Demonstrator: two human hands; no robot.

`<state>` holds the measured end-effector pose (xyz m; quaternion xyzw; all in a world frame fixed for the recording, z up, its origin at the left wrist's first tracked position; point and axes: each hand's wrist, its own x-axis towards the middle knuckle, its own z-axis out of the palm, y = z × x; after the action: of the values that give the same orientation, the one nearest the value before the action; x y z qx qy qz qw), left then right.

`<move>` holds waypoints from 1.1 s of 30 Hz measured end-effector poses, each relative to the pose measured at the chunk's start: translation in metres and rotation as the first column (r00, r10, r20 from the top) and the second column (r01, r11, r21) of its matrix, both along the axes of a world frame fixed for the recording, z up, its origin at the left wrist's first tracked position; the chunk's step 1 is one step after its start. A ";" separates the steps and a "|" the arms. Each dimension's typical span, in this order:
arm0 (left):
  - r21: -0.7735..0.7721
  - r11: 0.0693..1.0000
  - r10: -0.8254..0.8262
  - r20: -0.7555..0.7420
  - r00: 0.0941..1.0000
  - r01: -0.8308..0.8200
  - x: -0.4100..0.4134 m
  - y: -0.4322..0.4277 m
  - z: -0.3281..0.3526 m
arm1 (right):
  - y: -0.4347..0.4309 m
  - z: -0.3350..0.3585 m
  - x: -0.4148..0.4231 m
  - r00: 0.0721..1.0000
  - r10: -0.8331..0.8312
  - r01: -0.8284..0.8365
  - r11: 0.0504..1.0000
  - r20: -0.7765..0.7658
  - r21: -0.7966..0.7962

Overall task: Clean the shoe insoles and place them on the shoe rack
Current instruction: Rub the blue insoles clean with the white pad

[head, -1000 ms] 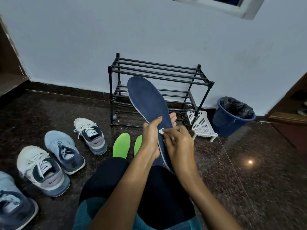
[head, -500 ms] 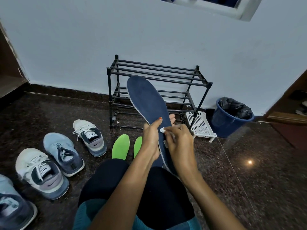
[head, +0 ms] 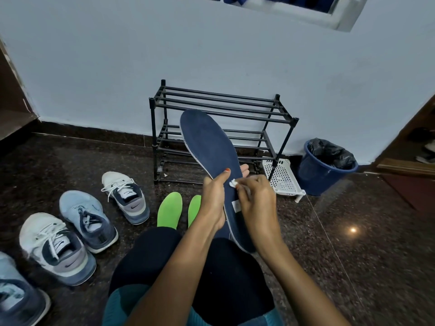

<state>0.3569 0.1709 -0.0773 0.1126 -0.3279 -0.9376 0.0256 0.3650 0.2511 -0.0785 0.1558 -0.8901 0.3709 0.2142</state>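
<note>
Floor: dark speckled stone, pale blue wall behind. Black shoe rack (head: 153, 128) stands against the wall, its rails bare. Person seated on floor, legs in dark trousers. Blue insole (head: 211, 147) held up in front of the rack, toe end raised toward the rack, heel end down at the knee. Left hand (head: 213, 201) grips the insole at mid-length: thumb curled over the top face, fingertips showing from behind the far edge. Right hand (head: 255, 198) closed in a pinch on a small white wad (head: 233, 183), which is pressed against the insole's top face just beside the left thumb. Two green insoles (head: 170, 209) lie side by side on the floor, near the rack's foot. Four sneakers (head: 88, 220) in a row to the left. White perforated basket (head: 282, 177) and blue bin (head: 322, 175) right of the rack.
</note>
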 end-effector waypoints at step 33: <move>0.031 0.999 -0.019 0.004 1.000 0.019 -0.001 -0.007 -0.003 | 0.003 -0.009 0.009 0.994 0.067 -0.071 0.996 -0.090 -0.046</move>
<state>0.3556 0.1639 -0.0804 0.1118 -0.3142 -0.9426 0.0145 0.3744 0.2545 -0.0879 0.1974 -0.8644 0.3927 0.2444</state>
